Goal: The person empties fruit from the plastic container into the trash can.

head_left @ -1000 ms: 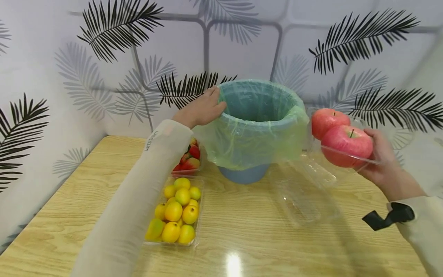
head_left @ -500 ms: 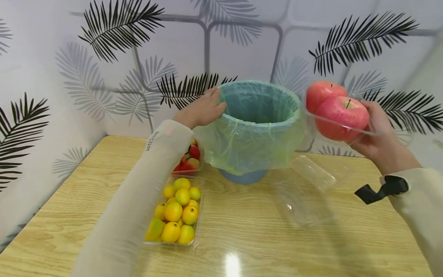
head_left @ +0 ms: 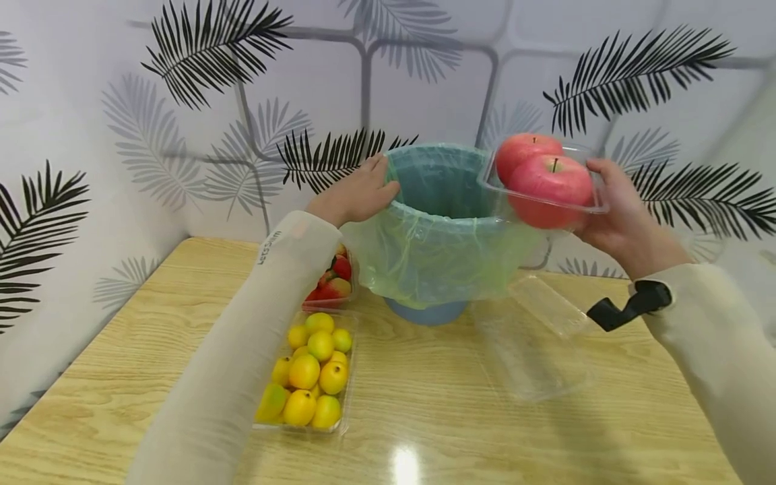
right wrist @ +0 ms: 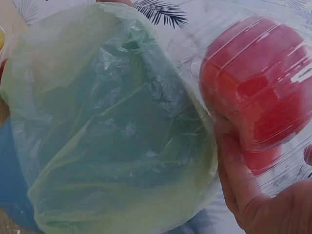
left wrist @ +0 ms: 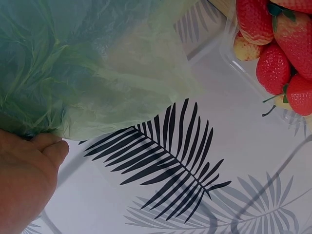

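My right hand (head_left: 618, 222) grips a clear plastic fruit box (head_left: 597, 204) from its right side and holds it up. Two red apples (head_left: 553, 188) sit in it; the right wrist view shows an apple (right wrist: 253, 87) through the box's ribbed bottom. The box's left end overlaps the right rim of a blue trash can (head_left: 427, 314) lined with a thin green bag (head_left: 442, 263). At the left rim my left hand (head_left: 358, 193) holds the can through the liner, some fingertips hidden. In the left wrist view it lies at the bag's edge (left wrist: 97, 129).
On the wooden table (head_left: 412, 404), a clear box of small yellow fruits (head_left: 304, 370) stands left of the can. Behind it is a box of strawberries (left wrist: 292, 53), partly covered by the left sleeve. Clear plastic pieces (head_left: 533, 364) lie to the right. A leaf-patterned wall stands behind.
My right hand has raised the box of apples and carried it left, up to the can's right rim. The left hand has stayed on the rim.
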Demonstrator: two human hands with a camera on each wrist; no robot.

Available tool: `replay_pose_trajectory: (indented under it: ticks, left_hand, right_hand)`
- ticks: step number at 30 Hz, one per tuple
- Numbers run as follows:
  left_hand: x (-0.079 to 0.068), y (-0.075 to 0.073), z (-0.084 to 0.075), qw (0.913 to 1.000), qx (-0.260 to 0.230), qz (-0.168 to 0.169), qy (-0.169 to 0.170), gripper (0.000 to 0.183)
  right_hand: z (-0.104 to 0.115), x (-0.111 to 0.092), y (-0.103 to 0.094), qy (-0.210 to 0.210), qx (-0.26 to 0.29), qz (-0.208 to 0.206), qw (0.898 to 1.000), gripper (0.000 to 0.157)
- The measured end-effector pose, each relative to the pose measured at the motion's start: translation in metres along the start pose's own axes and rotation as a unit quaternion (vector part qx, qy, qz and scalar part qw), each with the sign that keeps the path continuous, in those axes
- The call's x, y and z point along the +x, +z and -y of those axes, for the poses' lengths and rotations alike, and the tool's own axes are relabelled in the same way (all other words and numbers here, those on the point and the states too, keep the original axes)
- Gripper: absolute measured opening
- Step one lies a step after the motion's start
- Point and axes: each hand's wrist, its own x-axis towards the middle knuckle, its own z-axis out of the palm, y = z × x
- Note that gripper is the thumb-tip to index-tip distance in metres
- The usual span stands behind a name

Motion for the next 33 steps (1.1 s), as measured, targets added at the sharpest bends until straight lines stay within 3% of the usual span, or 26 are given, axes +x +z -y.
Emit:
replay_pose_trajectory:
  ticks: [4,9,11,17,22,29,33]
  left_hand:
    - [-0.001,0.000,-0.001,1.0000,0.001,0.000,-0.001,0.066]
    - [-0.002,0.000,-0.002,1.0000,0.001,0.001,-0.004,0.066]
    - [-0.002,0.000,-0.002,1.0000,0.001,0.001,-0.007,0.066]
    - [-0.004,0.000,-0.004,0.9999,-0.005,-0.003,-0.010,0.066]
    - [-0.002,0.006,-0.006,0.9998,-0.018,-0.003,-0.004,0.066]
    - [-0.001,0.005,-0.005,0.9999,-0.007,-0.004,-0.011,0.066]
    - [-0.001,0.001,-0.004,0.9999,-0.002,-0.005,-0.012,0.067]
  right_hand:
    - [0.006,0.013,0.009,0.019,-0.044,-0.036,0.998,0.041]
    - [0.007,0.023,0.025,0.046,-0.062,-0.064,0.995,0.089]
    - [0.007,0.024,0.033,0.048,-0.063,-0.074,0.994,0.100]
    - [0.001,0.030,0.054,0.027,-0.103,-0.078,0.991,0.095]
    - [-0.008,0.034,0.061,-0.004,-0.159,-0.094,0.983,0.087]
    - [-0.014,0.036,0.066,-0.046,-0.247,-0.099,0.963,0.082]
    - [-0.018,0.039,0.072,-0.082,-0.294,-0.112,0.946,0.071]
